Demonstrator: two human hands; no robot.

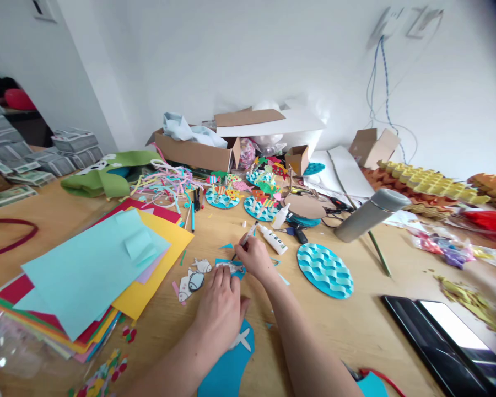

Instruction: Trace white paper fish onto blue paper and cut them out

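My right hand (255, 257) is closed round a pen (249, 234), its tip down at a small blue paper piece (240, 272). A white paper fish cutout (230, 267) lies on that blue piece. My left hand (221, 303) lies over them, fingertips pressing on the cutout, fingers stretched out. Left of it are more fish cutouts (195, 280), white and blue. Below my left wrist rests a larger blue sheet (227, 366) with a white cutout on it. A white glue bottle (274, 240) lies just beyond my right hand.
Stacked coloured paper (95, 270) covers the left side. A blue wave-patterned oval (324, 270) lies to the right, near a tilted grey flask (370, 216) and a black device (442, 347). Decorated fish ovals (222, 198) and cardboard boxes (198, 150) are behind. Red-handled scissors (380, 375) lie at the front.
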